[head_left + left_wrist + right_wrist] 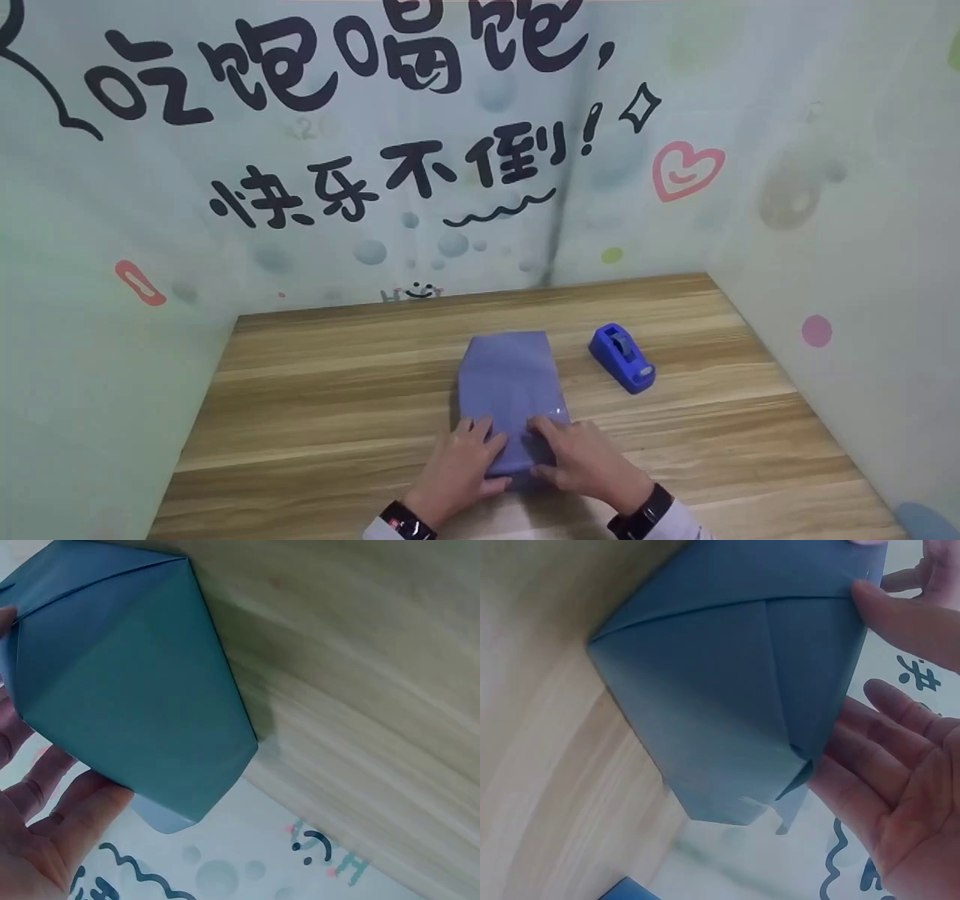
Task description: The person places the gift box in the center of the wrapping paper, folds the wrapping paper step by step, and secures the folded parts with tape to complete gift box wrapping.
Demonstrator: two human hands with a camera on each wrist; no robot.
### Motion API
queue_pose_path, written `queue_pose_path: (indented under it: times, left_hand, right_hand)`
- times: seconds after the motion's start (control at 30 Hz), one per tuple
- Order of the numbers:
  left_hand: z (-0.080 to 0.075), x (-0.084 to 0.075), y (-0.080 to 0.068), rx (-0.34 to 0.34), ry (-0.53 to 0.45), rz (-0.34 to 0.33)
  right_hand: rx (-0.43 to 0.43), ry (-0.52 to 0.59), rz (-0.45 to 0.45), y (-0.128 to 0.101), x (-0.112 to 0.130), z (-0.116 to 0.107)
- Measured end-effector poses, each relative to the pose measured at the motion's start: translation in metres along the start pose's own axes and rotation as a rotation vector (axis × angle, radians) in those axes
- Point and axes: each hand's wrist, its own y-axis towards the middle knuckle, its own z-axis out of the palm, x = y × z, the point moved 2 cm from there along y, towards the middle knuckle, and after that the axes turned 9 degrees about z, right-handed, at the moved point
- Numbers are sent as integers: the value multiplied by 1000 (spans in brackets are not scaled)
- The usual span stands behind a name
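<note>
Wooden table, blue paper-wrapped box

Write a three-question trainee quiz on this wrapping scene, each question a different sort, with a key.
1. True or false: the tape dispenser lies to the right of the wrapped box.
2. Which hands touch the box? A) left only B) right only C) both
3. Fill in: the box rests on a ____ table.

Key: 1 true. 2 C: the left hand and the right hand both rest on its near end. 3 wooden.
</note>
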Motion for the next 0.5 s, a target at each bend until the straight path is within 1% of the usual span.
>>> queue_pose_path:
  times: [0.1, 0.17, 0.2, 0.27, 0.3, 0.33, 0.4, 0.43, 0.5]
  left_hand:
    - [-1, -5, 0, -11, -3, 8]
    - [-2, -6, 0, -5, -16, 7]
    - [-3, -6, 0, 2, -22, 4]
    - [-3, -6, 0, 19, -37, -3]
    - [-3, -6, 1, 26, -45, -6]
    - [-3, -6, 1, 29, -51, -9]
    - [-4, -7, 1, 34, -68, -15]
    - [-4, -7, 2, 32, -76, -16]
    - [-3, -7, 2, 27, -89, -17]
  right_hand:
    - [-10, 23, 0, -7, -1, -1]
    - [4, 58, 6, -11, -4, -1]
    - [31, 106, 22, -12, -6, -2]
    - [70, 252, 69, -13, -14, -4]
    - [69, 324, 103, -13, -20, -5]
    - [50, 392, 150, -13, -28, -6]
    - [-45, 488, 259, -11, -51, -8]
    - [-117, 498, 322, -10, -65, -8]
    - [-191, 475, 498, -10, -97, -7]
